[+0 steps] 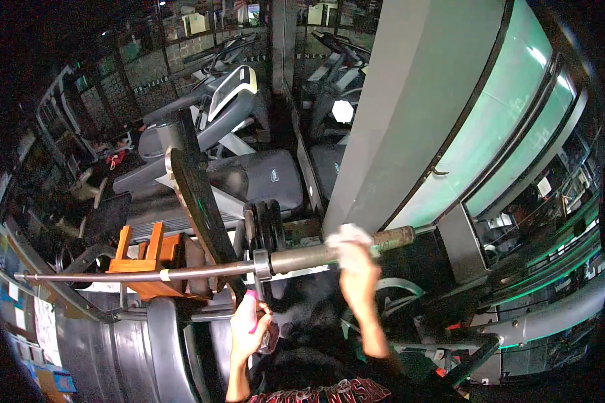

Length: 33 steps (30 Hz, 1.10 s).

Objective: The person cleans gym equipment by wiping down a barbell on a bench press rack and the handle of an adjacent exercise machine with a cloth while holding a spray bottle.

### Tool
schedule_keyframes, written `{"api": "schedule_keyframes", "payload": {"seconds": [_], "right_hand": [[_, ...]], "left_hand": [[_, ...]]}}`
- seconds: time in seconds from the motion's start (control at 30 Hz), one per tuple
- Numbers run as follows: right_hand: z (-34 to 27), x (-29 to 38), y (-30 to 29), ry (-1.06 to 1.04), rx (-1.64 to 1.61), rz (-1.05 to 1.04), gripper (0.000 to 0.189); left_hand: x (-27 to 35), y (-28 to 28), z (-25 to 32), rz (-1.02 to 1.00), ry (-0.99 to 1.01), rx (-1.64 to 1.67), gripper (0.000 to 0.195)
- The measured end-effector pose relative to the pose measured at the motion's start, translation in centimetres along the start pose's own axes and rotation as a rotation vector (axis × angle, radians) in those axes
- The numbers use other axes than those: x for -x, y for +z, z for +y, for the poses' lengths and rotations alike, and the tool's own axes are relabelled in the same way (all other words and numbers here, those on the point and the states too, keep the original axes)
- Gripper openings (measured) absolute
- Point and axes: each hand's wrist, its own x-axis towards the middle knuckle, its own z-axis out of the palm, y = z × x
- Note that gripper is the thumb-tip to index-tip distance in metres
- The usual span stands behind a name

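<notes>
A steel barbell (196, 272) lies across the view in front of me, its thick end sleeve (302, 258) to the right of a collar (262, 265). My right hand (358, 269) presses a white cloth (350, 236) against the sleeve, near its outer end; hand and cloth are blurred. Below the collar, my left hand (247, 325) grips a spray bottle with a pink head (252, 297) and a clear body (269, 338). The bottle is apart from the bar. Fingers hide part of it.
A dark upright post (199, 211) rises behind the bar. An orange-brown wooden stool (146, 262) stands at left, beside a padded bench (169, 347). Beyond are weight plates (267, 221) and a treadmill-like machine (232, 95). A grey pillar (408, 101) stands at right.
</notes>
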Motion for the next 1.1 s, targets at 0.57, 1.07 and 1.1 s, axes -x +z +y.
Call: {"api": "schedule_keyframes", "payload": {"seconds": [0.57,1.07,1.1], "right_hand": [[8.0,-2.5,-8.6,0.333,0.263,0.322,0.027],[0.1,1.9,-0.8,0.009,-0.523,-0.225,0.029],[3.4,1.5,-1.9,-0.081,-0.503,-0.001,0.036]], "left_hand": [[-0.8,-0.6,1.0,0.083,0.061,0.15,0.031],[-0.1,-2.2,1.5,0.153,0.037,0.103,0.038],[-0.1,-2.2,1.7,0.163,0.034,0.105,0.038]]}}
